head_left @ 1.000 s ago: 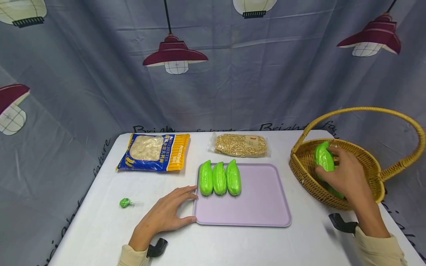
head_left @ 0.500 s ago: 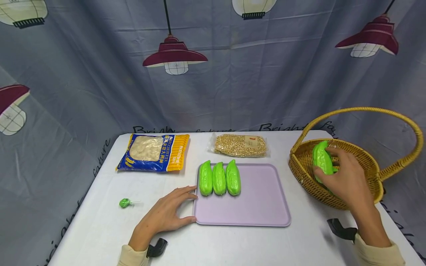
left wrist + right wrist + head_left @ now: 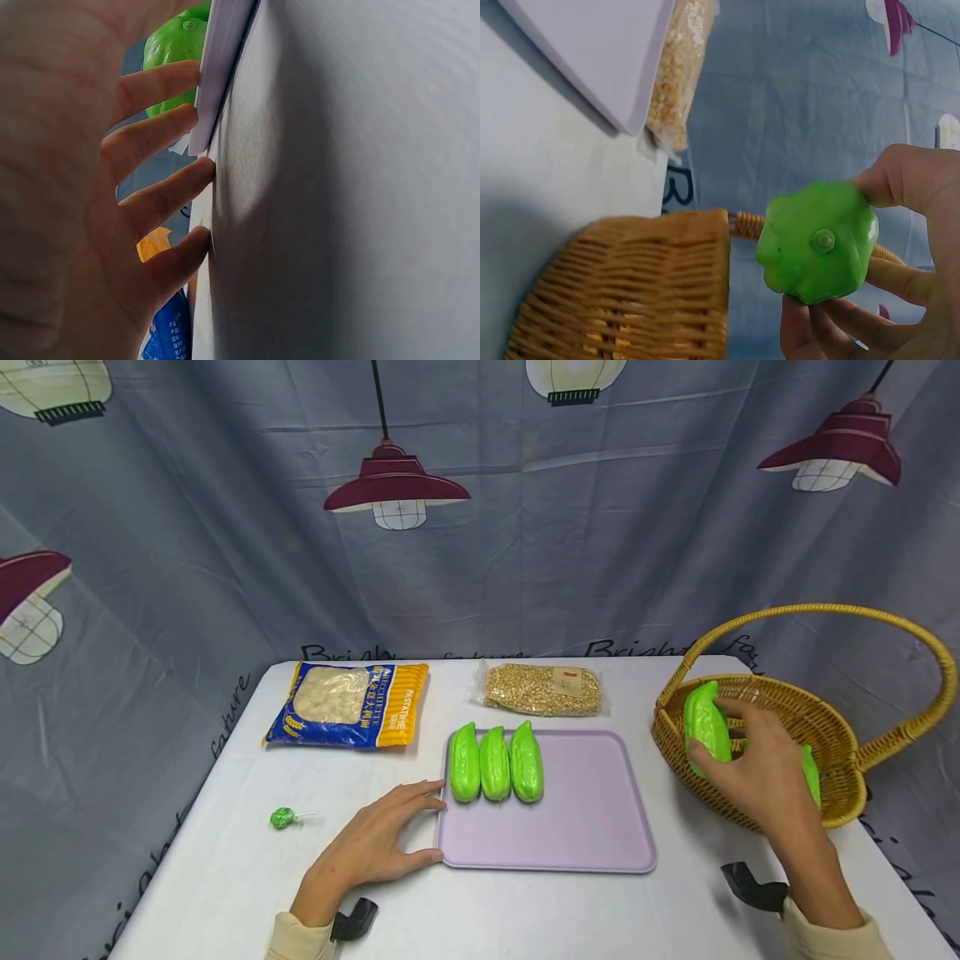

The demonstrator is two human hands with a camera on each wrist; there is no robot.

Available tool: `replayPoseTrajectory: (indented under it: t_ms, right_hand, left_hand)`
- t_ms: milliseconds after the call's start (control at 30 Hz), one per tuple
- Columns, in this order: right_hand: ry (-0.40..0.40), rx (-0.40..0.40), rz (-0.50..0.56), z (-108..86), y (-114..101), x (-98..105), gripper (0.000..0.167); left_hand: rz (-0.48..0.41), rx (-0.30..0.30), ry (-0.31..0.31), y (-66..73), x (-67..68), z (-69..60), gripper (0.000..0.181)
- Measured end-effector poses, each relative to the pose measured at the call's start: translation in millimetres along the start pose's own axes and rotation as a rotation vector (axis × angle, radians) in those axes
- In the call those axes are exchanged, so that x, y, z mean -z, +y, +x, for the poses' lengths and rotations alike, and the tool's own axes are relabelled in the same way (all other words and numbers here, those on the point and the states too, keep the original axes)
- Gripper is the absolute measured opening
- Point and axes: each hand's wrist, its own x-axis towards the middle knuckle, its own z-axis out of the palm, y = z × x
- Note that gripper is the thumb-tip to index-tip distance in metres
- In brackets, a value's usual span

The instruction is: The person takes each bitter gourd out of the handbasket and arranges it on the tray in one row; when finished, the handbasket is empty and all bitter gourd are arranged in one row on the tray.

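Note:
My right hand point(image 3: 768, 768) pinches a green bitter melon point(image 3: 705, 727) between thumb and fingers, above the left side of the wicker basket point(image 3: 840, 727). In the right wrist view, the blunt, lobed end of the bitter melon point(image 3: 817, 244) faces the camera, beside the basket wall point(image 3: 637, 277). Another green bitter melon point(image 3: 810, 774) lies in the basket, partly hidden by the hand. Fingers spread, my left hand point(image 3: 378, 833) rests at the left edge of the lilac tray point(image 3: 585, 827), its fingertips touching the rim. On the tray's left half stand 3 bitter melons point(image 3: 495, 764) side by side.
A blue and yellow pasta bag point(image 3: 348, 703) lies at the back left. Behind the tray is a clear bag of grains point(image 3: 540, 687). A green lollipop point(image 3: 283, 817) lies left of my left hand. The basket's tall handle point(image 3: 817, 608) arches above its opening.
My right hand has moved left and slightly up with the bitter melon, towards the basket's left rim. The other bitter melon in the basket shows on the hand's right side now. My left hand stays still.

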Motion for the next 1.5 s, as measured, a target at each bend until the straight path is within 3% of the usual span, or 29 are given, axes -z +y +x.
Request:
replayPoseTrajectory:
  t_ms: [400,833,1267,1500]
  right_hand:
    - [0.013,0.055,0.041,-1.1,-14,-20,0.071]
    - [-0.055,0.107,0.073,1.5,-28,-42,0.071]
    - [-0.187,0.139,0.109,-2.0,-47,-67,0.069]
    - [-0.251,0.107,0.078,-3.9,-54,-79,0.069]
  left_hand:
    - [0.012,-0.011,0.000,-0.4,0.2,1.4,0.059]
    - [0.010,-0.002,-0.011,0.6,0.6,1.3,0.059]
    - [0.007,0.016,-0.017,0.4,-0.9,0.2,0.059]
    - [0.011,0.010,-0.014,0.2,0.2,0.8,0.059]
